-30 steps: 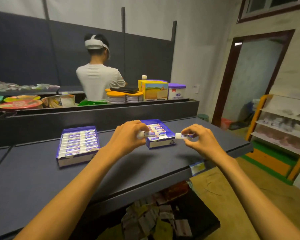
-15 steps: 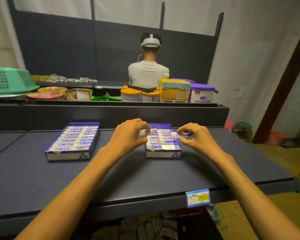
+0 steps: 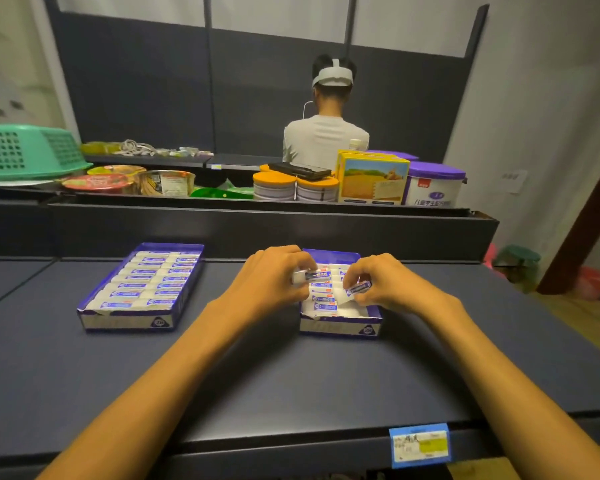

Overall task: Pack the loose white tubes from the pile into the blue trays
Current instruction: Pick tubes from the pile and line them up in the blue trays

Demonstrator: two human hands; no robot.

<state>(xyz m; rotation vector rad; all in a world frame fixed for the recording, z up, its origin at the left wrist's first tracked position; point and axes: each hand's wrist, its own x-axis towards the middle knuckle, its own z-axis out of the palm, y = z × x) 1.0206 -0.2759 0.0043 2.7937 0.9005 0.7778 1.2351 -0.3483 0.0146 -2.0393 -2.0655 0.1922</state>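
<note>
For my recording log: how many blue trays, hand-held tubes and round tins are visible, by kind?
Blue trays: 2, the left tray and the right tray
Tubes in hand: 2, one in the left hand, one in the right hand
Orange-lidded tins: 2
Purple-lidded tub: 1
Total: 7

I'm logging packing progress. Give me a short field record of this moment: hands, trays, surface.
left hand: holds a white tube over the right tray
right hand: pinches another tube, tilted
right tray: partly filled
left tray: rows filled, untouched
surface: dark shelf, price label on front edge
</note>
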